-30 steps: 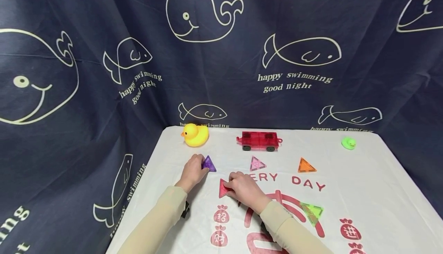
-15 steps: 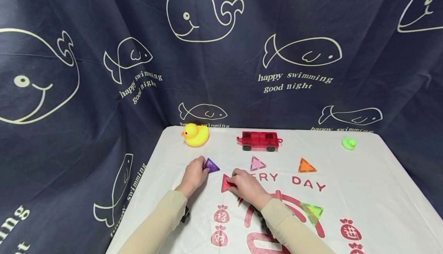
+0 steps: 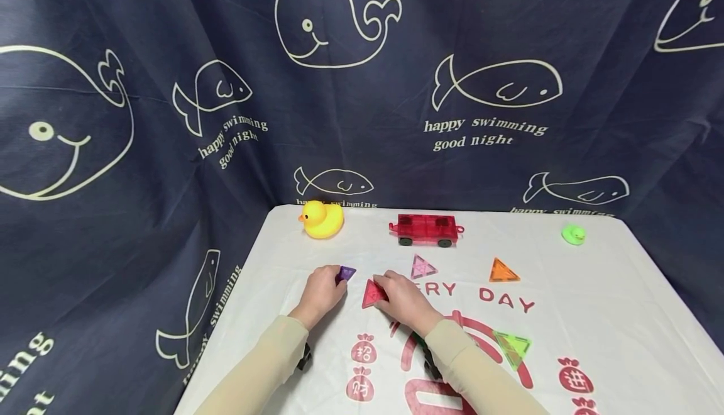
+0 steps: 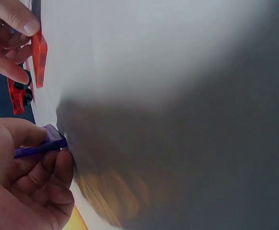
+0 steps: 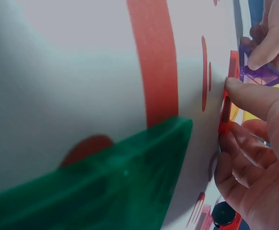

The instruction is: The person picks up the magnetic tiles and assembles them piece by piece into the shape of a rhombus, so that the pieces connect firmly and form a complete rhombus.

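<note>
My left hand (image 3: 321, 292) pinches a purple triangular magnetic tile (image 3: 347, 273) between thumb and fingers, left of centre. In the left wrist view this purple tile (image 4: 40, 147) appears nearly edge-on. A red triangular magnetic tile (image 3: 371, 294) is held by my right hand (image 3: 406, 300), thumb on one face and fingers behind. The two tiles face each other with a small gap in the head view. Filling the bottom of the right wrist view, a dark green translucent tile (image 5: 120, 187) lies near my right wrist; my forearm mostly hides it from the head camera.
Behind my hands are a yellow duck (image 3: 322, 220), a red toy wagon (image 3: 427, 230) and a small green duck (image 3: 574, 234). Pink (image 3: 422, 267), orange (image 3: 502, 271) and lime (image 3: 513, 347) triangular tiles lie on the white printed tablecloth (image 3: 594, 302). A navy curtain hangs behind.
The purple tile has turned in my left hand and now looks smaller and more tilted. My right hand has shifted slightly up and right, turning the red tile a little.
</note>
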`<state>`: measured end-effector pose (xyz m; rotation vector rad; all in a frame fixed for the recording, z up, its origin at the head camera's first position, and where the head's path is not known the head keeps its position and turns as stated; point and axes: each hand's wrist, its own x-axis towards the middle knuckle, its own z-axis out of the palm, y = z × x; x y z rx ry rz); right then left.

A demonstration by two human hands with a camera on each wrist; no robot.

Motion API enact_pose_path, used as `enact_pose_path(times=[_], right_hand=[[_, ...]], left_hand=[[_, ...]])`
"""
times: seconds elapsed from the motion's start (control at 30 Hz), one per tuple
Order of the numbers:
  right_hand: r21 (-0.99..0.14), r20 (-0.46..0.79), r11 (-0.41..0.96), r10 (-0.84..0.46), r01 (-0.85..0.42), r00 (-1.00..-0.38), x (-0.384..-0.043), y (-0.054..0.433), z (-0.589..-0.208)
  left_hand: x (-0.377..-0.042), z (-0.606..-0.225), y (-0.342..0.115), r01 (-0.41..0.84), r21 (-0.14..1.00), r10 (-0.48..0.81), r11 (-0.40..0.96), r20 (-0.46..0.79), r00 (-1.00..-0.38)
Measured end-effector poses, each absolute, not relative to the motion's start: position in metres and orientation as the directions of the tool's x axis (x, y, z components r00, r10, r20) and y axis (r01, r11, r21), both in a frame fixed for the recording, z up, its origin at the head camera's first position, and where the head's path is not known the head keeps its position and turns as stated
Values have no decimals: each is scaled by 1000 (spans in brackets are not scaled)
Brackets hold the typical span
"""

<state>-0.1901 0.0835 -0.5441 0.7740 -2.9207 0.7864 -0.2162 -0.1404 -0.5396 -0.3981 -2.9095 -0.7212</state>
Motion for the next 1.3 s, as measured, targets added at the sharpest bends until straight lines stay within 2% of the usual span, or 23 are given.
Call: enact_pose_path(times=[0.2,0.4,0.77,1.3], right_hand=[[-516,62,754,-441,-407,-895,-197,82,-542],[-512,57,760,-435,-401,-899,-201,81,-540],[-519,110,749,-420,-412,-901,-203,72,-548],[-524,183,713,-441,-467,-879,-211,66,-552]], left_hand=[[-216,-539,-139,288,414,235,863,175,-956],[-212,-541,-136,298,423,246,855,175,-953],[-206,-551,-130,336,357,275,872,211,-938],[-208,-552,-120,377,338,309,863,239,-921]])
